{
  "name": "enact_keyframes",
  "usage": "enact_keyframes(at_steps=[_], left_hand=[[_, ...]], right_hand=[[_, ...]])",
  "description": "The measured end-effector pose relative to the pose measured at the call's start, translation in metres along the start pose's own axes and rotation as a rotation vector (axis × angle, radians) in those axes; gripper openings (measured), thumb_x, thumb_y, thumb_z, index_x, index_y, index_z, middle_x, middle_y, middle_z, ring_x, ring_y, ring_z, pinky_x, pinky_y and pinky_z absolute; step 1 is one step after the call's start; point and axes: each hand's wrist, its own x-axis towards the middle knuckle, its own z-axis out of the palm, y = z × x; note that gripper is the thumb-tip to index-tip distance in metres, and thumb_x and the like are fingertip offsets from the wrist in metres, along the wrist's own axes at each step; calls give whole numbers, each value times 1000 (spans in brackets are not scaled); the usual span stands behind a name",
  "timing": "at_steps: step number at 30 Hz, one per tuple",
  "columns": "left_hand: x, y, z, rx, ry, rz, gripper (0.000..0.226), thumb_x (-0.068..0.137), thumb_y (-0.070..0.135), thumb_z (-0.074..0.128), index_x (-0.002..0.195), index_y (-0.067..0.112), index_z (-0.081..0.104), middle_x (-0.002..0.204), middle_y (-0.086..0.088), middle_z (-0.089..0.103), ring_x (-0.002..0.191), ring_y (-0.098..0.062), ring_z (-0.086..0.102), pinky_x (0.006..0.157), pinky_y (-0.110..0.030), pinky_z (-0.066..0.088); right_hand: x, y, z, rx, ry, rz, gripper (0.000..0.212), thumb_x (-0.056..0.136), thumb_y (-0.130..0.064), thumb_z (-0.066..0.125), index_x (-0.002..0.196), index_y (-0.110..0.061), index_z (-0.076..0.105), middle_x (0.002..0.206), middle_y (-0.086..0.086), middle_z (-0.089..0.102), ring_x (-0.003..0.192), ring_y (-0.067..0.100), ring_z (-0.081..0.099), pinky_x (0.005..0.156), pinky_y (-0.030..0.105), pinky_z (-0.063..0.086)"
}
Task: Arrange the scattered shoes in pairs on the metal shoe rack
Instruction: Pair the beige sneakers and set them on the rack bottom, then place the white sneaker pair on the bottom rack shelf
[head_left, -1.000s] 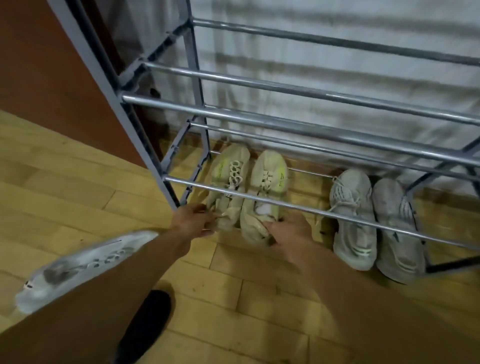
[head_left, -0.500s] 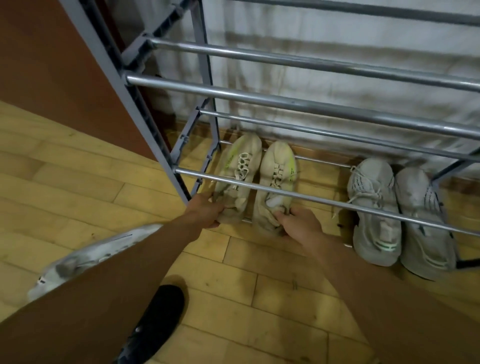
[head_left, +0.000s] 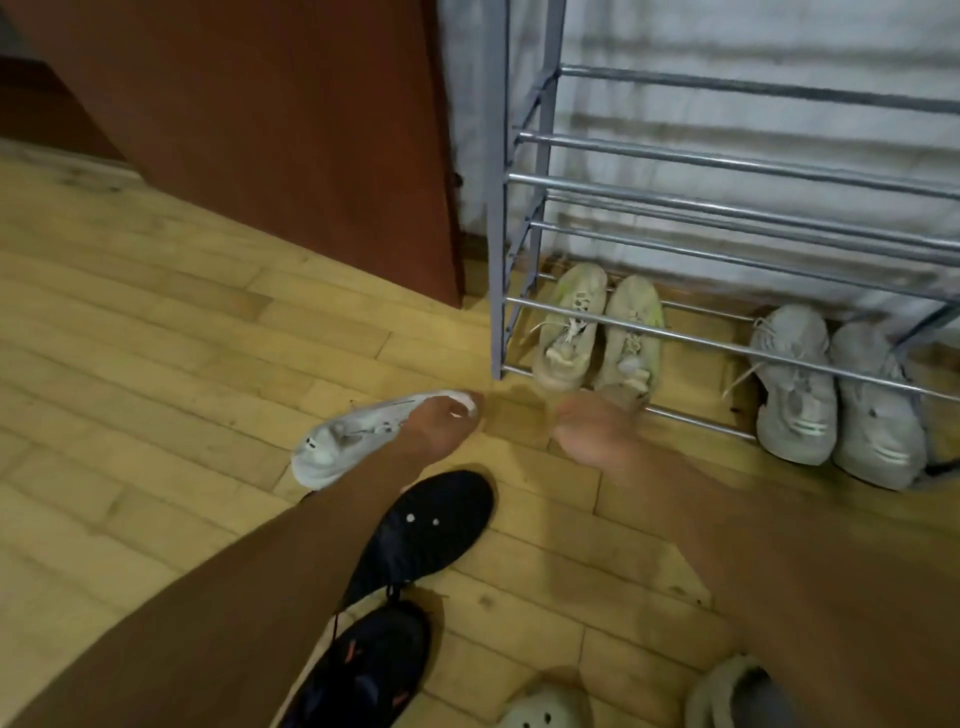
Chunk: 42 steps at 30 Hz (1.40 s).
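A metal shoe rack (head_left: 727, 343) stands against the wall. On its lowest rails sit a beige pair of sneakers (head_left: 597, 332) at the left and a grey pair (head_left: 831, 395) at the right. A single white sneaker (head_left: 343, 441) lies on the floor left of the rack, toe toward it. My left hand (head_left: 441, 418) lies on that toe with the fingers curled over it. My right hand (head_left: 592, 426), blurred, hovers just in front of the beige pair, loosely curled and holding nothing.
Two black sneakers (head_left: 431, 525) (head_left: 363, 670) lie on the wooden floor under my left forearm. Pale clogs (head_left: 540, 712) (head_left: 737, 691) show at the bottom edge. A brown cabinet (head_left: 291, 130) stands left of the rack.
Both hands have let go of the beige pair and pulled back. My left hand has swung left onto the white sneaker's toe. The view has shifted left and back.
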Motion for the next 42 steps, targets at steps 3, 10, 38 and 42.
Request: enact_keyframes(at_steps=[3,10,38,42], left_hand=[[-27,-21,-35,261,-53,-12,25,95,14,52,113,6,67,117,-13,61,105,-23,55,84,-24,39],[-31,-72,-100,314,-68,-123,44,94,15,54,136,3,49,140,-17,50,124,-31,51,101,-34,41],[-10,-112,-89,185,75,-435,29,73,14,72,57,4,50,54,-8,45,45,-19,41,41,-21,34],[-45,-86,-94,-38,23,-404,30,70,13,82,78,-7,61,70,-15,59,62,-26,54,55,-29,48]], right_hand=[[-23,-26,24,-13,-44,-37,32,92,-14,48,120,-7,63,123,10,62,113,28,60,90,32,50],[-42,-47,79,-71,-177,-97,33,94,-18,50,124,-8,59,127,9,59,117,25,56,94,32,46],[-51,-26,63,-31,-275,-123,33,93,-17,52,121,-5,63,126,11,63,115,24,59,97,33,48],[-81,-32,35,-119,-257,-109,32,94,-16,52,120,-2,65,125,14,63,114,27,59,99,37,48]])
